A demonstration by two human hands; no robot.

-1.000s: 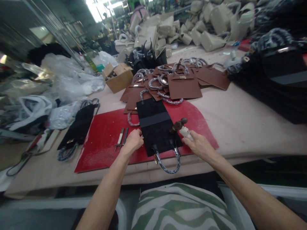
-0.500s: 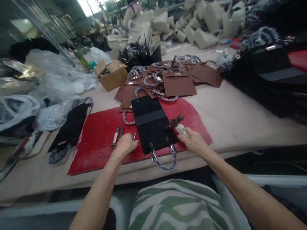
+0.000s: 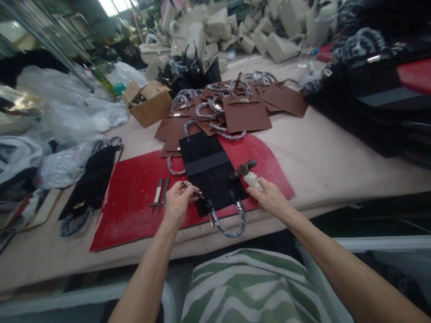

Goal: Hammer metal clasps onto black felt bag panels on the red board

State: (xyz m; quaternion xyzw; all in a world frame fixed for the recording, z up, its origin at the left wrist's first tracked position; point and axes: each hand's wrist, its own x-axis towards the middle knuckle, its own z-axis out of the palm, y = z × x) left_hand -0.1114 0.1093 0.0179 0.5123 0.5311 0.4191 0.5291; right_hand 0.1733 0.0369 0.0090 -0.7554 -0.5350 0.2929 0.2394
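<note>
My right hand (image 3: 268, 196) is closed around the pale wrapped handle of a hammer (image 3: 243, 169), its dark head over the right side of a black bag panel (image 3: 208, 172). The panel lies flat on a red board (image 3: 131, 188), with a plastic-wrapped handle (image 3: 232, 231) at its near end. Between the fingers of my left hand (image 3: 180, 197) is a thin metal punch (image 3: 192, 189), tilted, its tip near the panel's lower left corner. Just left of that hand, two pronged metal tools (image 3: 157, 194) lie on the board.
Brown bag panels (image 3: 247, 114) with wrapped handles are piled behind the board. A cardboard box (image 3: 151, 107) stands at the back left. Another black panel (image 3: 90, 179) lies left of the board, and stacked black panels (image 3: 367, 103) fill the right. Beige bags (image 3: 283, 45) are heaped behind.
My left hand has lifted the punch from beside the pronged tools and moved it right, tilting it toward the panel's corner. My right hand keeps the hammer in about the same place.
</note>
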